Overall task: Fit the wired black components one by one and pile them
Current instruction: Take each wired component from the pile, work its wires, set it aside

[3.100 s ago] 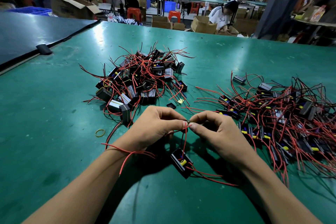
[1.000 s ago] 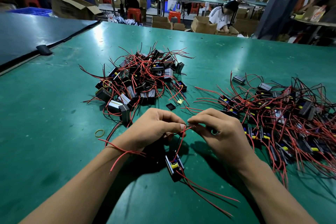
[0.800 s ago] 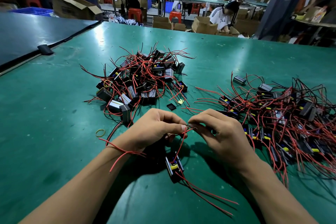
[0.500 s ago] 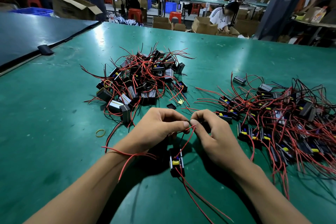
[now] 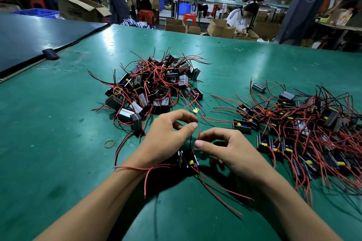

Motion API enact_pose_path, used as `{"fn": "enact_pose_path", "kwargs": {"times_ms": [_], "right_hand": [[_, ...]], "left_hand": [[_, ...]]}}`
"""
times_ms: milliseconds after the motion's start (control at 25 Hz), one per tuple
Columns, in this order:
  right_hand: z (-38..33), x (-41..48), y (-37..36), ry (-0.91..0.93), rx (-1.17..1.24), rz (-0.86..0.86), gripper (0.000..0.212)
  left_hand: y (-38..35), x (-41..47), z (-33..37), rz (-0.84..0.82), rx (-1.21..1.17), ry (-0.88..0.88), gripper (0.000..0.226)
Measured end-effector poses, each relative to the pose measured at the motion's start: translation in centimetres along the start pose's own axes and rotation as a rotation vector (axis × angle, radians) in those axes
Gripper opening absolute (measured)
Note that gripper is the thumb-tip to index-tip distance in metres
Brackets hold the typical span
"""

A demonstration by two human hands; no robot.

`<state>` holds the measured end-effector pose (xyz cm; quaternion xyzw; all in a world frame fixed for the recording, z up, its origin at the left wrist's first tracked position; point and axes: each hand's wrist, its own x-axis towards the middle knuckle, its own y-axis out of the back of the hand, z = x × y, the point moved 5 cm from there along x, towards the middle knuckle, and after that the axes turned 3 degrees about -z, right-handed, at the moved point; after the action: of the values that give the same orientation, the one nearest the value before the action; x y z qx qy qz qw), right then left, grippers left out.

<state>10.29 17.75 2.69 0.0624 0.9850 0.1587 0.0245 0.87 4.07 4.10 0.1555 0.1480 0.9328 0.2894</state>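
A black component (image 5: 189, 161) with a yellow part and red wires lies on the green table (image 5: 58, 123) between my hands. My right hand (image 5: 229, 150) pinches one of its red wires between thumb and curled forefinger just above it. My left hand (image 5: 168, 139) hovers close beside it, thumb and forefinger curved and parted, nothing plainly held; one red wire lies across that wrist. A heap of wired black components (image 5: 154, 88) sits ahead left. A wider spread of components (image 5: 305, 127) lies on the right.
A yellow rubber band (image 5: 109, 143) lies left of my left hand and a small flat yellow piece (image 5: 195, 110) just ahead of it. A dark mat (image 5: 29, 39) covers the far left. People, cardboard boxes and benches stand beyond the table's far edge.
My two hands, which were pinching the wire ends together, have drawn apart. The left thumb and forefinger have parted, and the component has shifted slightly toward me under the hands.
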Motion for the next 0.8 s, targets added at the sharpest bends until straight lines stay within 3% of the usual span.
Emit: {"fn": "enact_pose_path", "kwargs": {"times_ms": [120,320,800], "right_hand": [[-0.3,-0.1,-0.1,0.041,-0.026,0.09,0.008],[-0.4,-0.2,-1.0,0.017,-0.096,0.114,0.006],[0.0,0.1,0.5,-0.026,-0.076,0.108,0.008]], "left_hand": [[-0.2,-0.2,0.4,0.014,0.137,-0.06,0.015],[0.2,-0.3,0.4,0.055,0.132,-0.04,0.028],[0.4,-0.2,0.7,0.051,0.023,-0.031,0.022]]}}
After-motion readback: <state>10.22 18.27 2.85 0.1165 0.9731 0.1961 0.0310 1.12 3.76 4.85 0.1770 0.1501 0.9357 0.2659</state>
